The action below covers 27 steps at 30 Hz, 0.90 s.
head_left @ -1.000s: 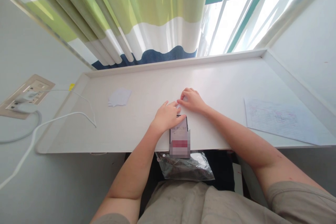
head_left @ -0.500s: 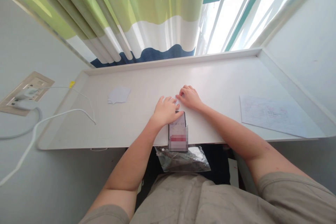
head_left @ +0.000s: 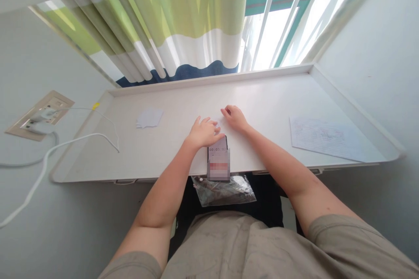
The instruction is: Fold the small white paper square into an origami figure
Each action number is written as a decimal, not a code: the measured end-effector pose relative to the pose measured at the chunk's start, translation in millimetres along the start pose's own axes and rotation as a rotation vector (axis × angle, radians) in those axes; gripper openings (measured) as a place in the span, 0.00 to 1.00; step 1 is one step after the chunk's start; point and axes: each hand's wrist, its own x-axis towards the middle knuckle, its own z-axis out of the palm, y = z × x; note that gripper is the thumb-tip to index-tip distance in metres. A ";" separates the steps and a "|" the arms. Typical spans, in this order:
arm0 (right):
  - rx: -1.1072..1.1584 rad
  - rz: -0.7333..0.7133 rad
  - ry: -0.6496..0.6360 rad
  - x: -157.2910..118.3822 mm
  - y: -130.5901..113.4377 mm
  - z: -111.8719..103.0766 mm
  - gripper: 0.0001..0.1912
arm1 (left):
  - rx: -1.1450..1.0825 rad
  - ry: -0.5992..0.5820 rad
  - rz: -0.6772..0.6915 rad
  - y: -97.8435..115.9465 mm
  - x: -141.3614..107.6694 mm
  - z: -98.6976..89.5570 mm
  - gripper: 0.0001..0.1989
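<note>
My left hand [head_left: 203, 133] lies palm down on the white desk, its fingers spread and its thumb reaching over the top of a phone. A small piece of white paper [head_left: 219, 123] shows partly beside its fingertips; the rest is hidden. To the right and slightly farther back, my right hand [head_left: 235, 117] rests with curled fingers; what they hold, if anything, cannot be seen. Between the two hands is a small gap. The phone [head_left: 223, 143], showing running timer digits, lies at the desk's front edge below my left hand.
Cut white paper pieces [head_left: 149, 118] lie on the desk [head_left: 176, 104] at left, a written sheet [head_left: 321, 137] at right. A white cable [head_left: 81, 140] runs from the wall socket [head_left: 41, 115]. Below the front edge is a clear plastic bag [head_left: 225, 194]. Raised rims border the desk.
My right hand has drawn slightly back and away from my left hand, so the gap between them is wider. My left hand stays by the phone. The whole view has shifted a little.
</note>
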 end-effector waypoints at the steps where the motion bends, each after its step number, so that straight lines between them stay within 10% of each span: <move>1: 0.010 -0.006 -0.004 -0.2 1.2 -1.6 0.16 | -0.047 0.005 0.018 -2.7 0.9 -1.6 0.19; 11: 0.040 -0.143 -0.128 -0.7 12.4 -13.1 0.13 | -0.460 0.417 -0.038 -25.7 -4.7 -8.7 0.17; 27: -0.018 -0.050 -0.076 -8.8 1.3 -6.2 0.06 | -0.035 0.197 -0.162 1.8 28.6 11.9 0.15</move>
